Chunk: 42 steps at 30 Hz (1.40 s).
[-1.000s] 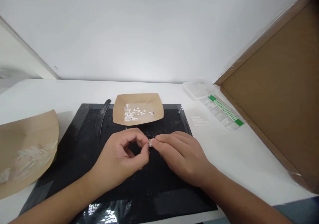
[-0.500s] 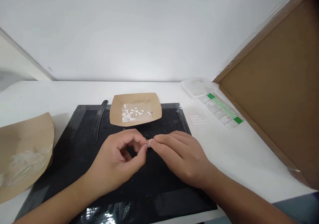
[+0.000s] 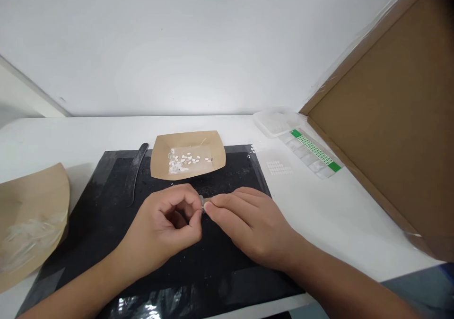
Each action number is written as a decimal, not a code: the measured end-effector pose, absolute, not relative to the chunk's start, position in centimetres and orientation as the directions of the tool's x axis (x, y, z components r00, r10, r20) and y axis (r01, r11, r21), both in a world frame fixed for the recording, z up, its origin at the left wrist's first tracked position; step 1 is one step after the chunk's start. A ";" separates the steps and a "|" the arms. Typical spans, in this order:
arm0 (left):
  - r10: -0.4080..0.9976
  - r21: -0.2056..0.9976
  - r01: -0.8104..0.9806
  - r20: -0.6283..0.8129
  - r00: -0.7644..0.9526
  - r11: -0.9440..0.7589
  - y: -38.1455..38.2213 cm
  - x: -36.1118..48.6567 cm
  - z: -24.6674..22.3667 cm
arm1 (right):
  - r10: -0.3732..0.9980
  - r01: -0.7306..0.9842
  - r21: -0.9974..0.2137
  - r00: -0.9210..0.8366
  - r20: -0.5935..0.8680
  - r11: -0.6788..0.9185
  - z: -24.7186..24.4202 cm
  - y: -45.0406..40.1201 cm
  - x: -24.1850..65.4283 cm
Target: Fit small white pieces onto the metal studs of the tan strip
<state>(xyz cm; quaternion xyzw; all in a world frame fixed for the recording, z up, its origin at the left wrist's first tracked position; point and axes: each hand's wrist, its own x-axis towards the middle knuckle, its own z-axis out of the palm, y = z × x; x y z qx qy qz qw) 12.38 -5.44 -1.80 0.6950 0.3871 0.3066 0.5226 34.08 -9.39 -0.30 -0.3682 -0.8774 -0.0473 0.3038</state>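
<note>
Above the black mat (image 3: 220, 262), my left hand (image 3: 170, 227) and my right hand (image 3: 251, 222) meet at the fingertips. Between them is a small greyish piece (image 3: 203, 202), mostly hidden by the fingers. Thumb and index finger of my left hand pinch at its left side, while the fingers of my right hand are pressed together on its right side. Just behind the hands stands a brown paper tray (image 3: 161, 163) with many small white oval pieces (image 3: 179, 163) inside.
A dark curved file (image 3: 137, 172) lies on the mat's left part. At the far left sits another paper tray (image 3: 35, 186) holding clear plastic pieces. White ovals (image 3: 279, 168), a green-labelled clear case (image 3: 314, 151) and a translucent container (image 3: 275, 123) lie right, beside a large cardboard box (image 3: 386, 120).
The whole view has shifted slightly, so most things appear a little further left. My fingertips are still together, and more of a greyish bit shows above them.
</note>
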 end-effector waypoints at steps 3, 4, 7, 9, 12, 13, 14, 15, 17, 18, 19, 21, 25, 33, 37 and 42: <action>0.860 0.967 0.203 0.031 0.509 -0.155 -5.4 12.4 -1.8 | 0.615 0.669 -0.146 -0.546 0.569 0.729 -0.4 -9.4 34.0; 0.862 0.966 0.205 0.034 0.506 -0.158 -5.4 12.4 -1.8 | 0.613 0.665 -0.150 -0.545 0.571 0.731 -0.4 -9.3 34.0; 0.870 0.967 0.205 0.029 0.491 -0.148 -5.4 12.5 -1.7 | 0.614 0.655 -0.179 -0.527 0.588 0.734 -0.6 -9.3 33.9; 0.879 0.975 0.189 0.011 0.477 -0.115 -5.5 12.5 -1.6 | 0.610 0.647 -0.195 -0.512 0.604 0.737 -0.7 -9.2 33.9; 0.882 0.985 0.168 -0.043 0.470 -0.042 -5.6 12.4 -1.6 | 0.591 0.634 -0.203 -0.491 0.640 0.746 -1.0 -9.0 34.0; 0.879 0.986 0.168 -0.064 0.472 -0.018 -5.6 12.4 -1.6 | 0.585 0.630 -0.204 -0.485 0.651 0.749 -1.1 -9.0 34.1; 0.877 0.985 0.170 -0.083 0.474 0.001 -5.7 12.3 -1.6 | 0.579 0.627 -0.204 -0.478 0.660 0.751 -1.2 -8.9 34.2; 0.874 0.985 0.175 -0.096 0.476 0.013 -5.7 12.3 -1.5 | 0.574 0.626 -0.204 -0.472 0.669 0.752 -1.3 -8.8 34.2; 0.875 0.982 0.187 -0.099 0.475 0.010 -5.7 12.2 -1.4 | 0.565 0.627 -0.196 -0.467 0.680 0.754 -1.3 -8.7 34.3; 0.877 0.981 0.193 -0.092 0.471 -0.001 -5.7 12.2 -1.4 | 0.561 0.627 -0.190 -0.469 0.683 0.756 -1.4 -8.6 34.3; 0.881 0.979 0.201 -0.084 0.466 -0.013 -5.7 12.3 -1.3 | 0.557 0.628 -0.182 -0.473 0.682 0.757 -1.3 -8.6 34.3; 0.885 0.976 0.214 -0.073 0.461 -0.030 -5.6 12.4 -1.2 | 0.549 0.629 -0.164 -0.486 0.680 0.760 -1.3 -8.6 34.3; 0.886 0.973 0.226 -0.072 0.457 -0.037 -5.5 12.5 -1.0 | 0.554 0.638 -0.149 -0.500 0.666 0.756 -1.0 -8.7 34.3; 0.891 0.973 0.221 -0.046 0.451 -0.062 -5.6 12.5 -1.0 | 0.560 0.644 -0.154 -0.492 0.666 0.750 -1.0 -8.7 34.2; 0.898 0.975 0.206 -0.020 0.440 -0.079 -5.6 12.6 -1.1 | 0.560 0.631 -0.175 -0.485 0.672 0.756 -1.1 -8.8 34.2; 0.898 0.971 0.217 -0.006 0.440 -0.100 -5.5 12.7 -0.8 | 0.583 0.625 -0.227 -0.451 0.676 0.747 -1.6 -8.8 34.1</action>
